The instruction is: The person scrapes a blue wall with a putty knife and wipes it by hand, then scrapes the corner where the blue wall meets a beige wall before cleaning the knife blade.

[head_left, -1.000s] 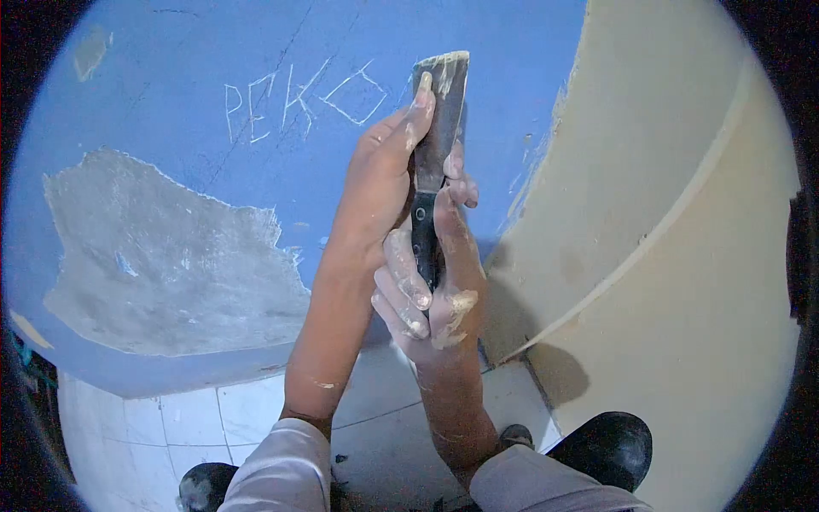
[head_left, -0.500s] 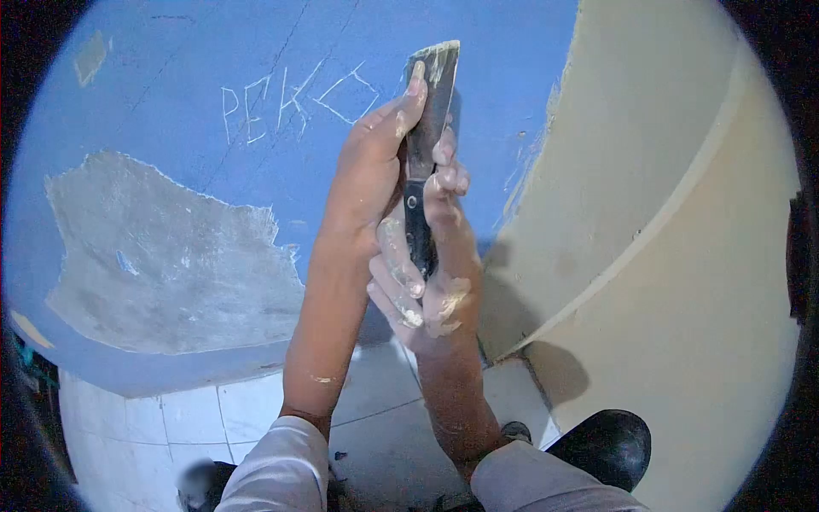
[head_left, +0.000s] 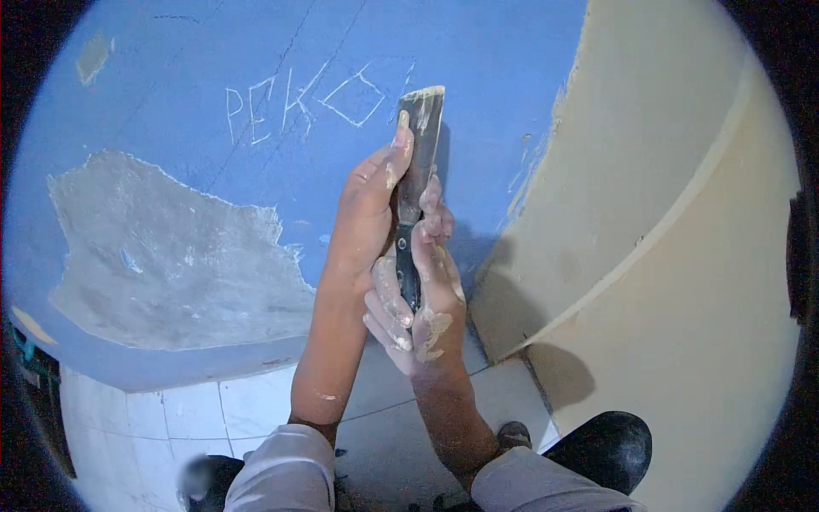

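Note:
A putty knife [head_left: 418,162] with a black riveted handle points up in front of the wall, pale filler smeared along its top edge. My left hand [head_left: 368,209] grips the blade from the left, thumb lying up along its face and the other fingers behind it. Around the handle my right hand [head_left: 437,282] is closed, with fingertips near the lower blade. Whitish paste coats the fingers of both hands.
The blue wall [head_left: 486,51] carries scratched letters and a large bare grey patch [head_left: 171,264]. A beige wall [head_left: 699,341] rises on the right with a curved ridge. White floor tiles [head_left: 192,414] and a dark shoe [head_left: 606,448] show below.
Both hands have moved down and slightly left with the putty knife. The grip looks the same.

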The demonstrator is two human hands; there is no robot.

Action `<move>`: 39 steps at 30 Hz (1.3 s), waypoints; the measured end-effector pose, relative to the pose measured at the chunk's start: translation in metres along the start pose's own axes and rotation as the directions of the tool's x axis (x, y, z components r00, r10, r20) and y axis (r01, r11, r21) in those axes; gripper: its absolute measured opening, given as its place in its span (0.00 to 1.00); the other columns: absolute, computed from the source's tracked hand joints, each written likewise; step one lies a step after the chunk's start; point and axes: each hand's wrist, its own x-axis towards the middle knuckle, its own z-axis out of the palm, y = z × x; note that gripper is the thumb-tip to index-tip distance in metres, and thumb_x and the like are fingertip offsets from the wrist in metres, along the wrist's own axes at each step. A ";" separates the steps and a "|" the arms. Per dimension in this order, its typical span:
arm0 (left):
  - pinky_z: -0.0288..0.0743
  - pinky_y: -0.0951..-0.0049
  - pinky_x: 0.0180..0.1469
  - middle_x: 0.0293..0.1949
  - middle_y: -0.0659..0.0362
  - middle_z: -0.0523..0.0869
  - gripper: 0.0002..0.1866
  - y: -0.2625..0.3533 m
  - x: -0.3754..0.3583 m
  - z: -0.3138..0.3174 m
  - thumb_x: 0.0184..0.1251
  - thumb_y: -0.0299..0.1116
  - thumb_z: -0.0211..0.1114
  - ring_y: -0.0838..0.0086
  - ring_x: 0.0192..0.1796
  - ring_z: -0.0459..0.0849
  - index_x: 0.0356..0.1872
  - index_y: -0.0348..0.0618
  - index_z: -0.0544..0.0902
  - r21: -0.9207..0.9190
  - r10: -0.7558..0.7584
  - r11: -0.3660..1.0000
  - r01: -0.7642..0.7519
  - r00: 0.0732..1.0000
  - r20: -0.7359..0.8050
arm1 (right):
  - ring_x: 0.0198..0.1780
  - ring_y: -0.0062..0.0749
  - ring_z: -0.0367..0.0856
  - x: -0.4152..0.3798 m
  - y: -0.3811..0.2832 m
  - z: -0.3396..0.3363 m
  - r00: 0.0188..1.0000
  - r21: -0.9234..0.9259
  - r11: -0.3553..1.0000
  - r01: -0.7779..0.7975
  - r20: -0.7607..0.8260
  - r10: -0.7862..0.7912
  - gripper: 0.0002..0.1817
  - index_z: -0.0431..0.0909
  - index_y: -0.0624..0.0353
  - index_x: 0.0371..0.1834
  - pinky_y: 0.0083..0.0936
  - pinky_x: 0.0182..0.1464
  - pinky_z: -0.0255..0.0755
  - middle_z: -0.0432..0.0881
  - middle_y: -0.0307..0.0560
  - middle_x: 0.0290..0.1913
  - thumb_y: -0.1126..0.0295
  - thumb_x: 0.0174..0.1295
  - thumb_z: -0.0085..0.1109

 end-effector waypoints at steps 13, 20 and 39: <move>0.78 0.75 0.24 0.23 0.54 0.82 0.19 -0.007 -0.018 -0.017 0.75 0.44 0.51 0.74 0.19 0.81 0.41 0.36 0.76 0.423 0.108 0.905 -0.054 0.989 -0.105 | 0.06 0.15 0.52 0.002 0.039 -0.041 0.932 0.475 0.833 -0.282 0.343 0.119 0.22 0.71 0.51 0.49 0.12 0.08 0.48 0.58 0.32 0.11 0.48 0.74 0.33; 0.79 0.75 0.27 0.24 0.52 0.83 0.18 -0.006 -0.014 -0.017 0.76 0.42 0.51 0.74 0.22 0.83 0.43 0.34 0.77 0.563 0.199 0.818 -0.120 0.976 -0.082 | 0.05 0.13 0.54 0.009 0.041 -0.042 0.919 0.607 0.727 -0.320 0.386 0.083 0.24 0.71 0.54 0.46 0.11 0.08 0.50 0.55 0.29 0.09 0.46 0.74 0.33; 0.74 0.76 0.25 0.22 0.54 0.84 0.16 -0.008 0.002 -0.008 0.75 0.38 0.51 0.75 0.23 0.84 0.38 0.33 0.78 0.721 0.360 0.658 -0.217 0.932 -0.048 | 0.06 0.13 0.54 0.010 0.008 -0.042 0.940 0.498 0.807 -0.317 0.278 0.197 0.21 0.71 0.49 0.42 0.12 0.06 0.49 0.56 0.29 0.10 0.45 0.73 0.36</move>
